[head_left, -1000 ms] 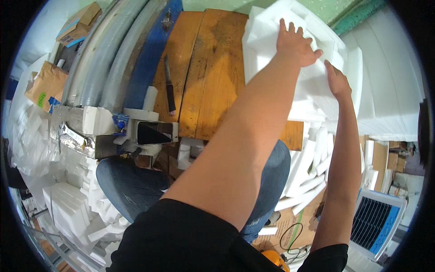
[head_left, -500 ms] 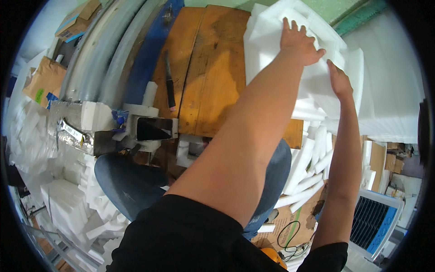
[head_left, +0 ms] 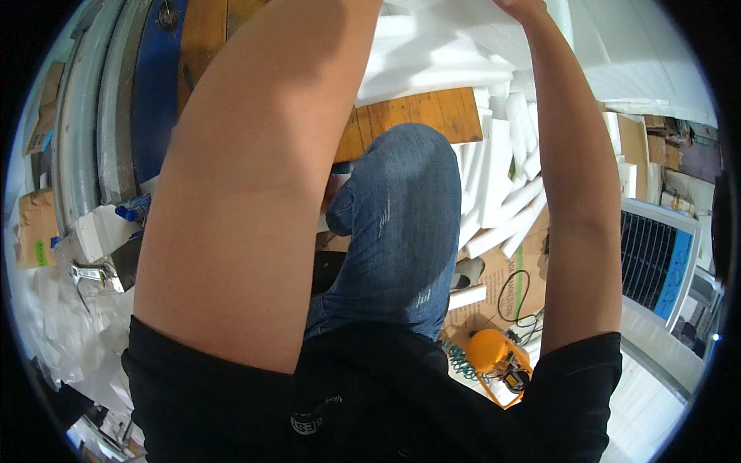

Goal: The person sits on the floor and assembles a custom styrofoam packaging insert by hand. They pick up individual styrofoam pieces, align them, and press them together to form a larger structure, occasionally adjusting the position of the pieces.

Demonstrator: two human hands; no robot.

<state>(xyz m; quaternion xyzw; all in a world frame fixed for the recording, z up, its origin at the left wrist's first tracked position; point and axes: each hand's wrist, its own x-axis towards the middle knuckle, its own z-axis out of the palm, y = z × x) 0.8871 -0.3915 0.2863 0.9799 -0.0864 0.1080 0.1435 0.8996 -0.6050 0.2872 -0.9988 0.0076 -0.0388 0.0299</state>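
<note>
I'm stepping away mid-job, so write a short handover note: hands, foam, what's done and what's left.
Left hand: out of view past the top edge; only its arm shows.
Right hand: barely in view at the top edge, on the white foam sheets; grip unclear.
Foam sheets lie on the wooden table. Cut foam strips are piled on the floor beside the right leg.
Done: strips already cut.
Left: cannot be judged from here.

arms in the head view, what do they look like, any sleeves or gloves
Both arms are bare from the shoulder down: the left arm and right arm come out of short black sleeves of a black T-shirt. No watch or bands show. The left hand is out of frame; the little seen of the right hand shows no glove.
</note>
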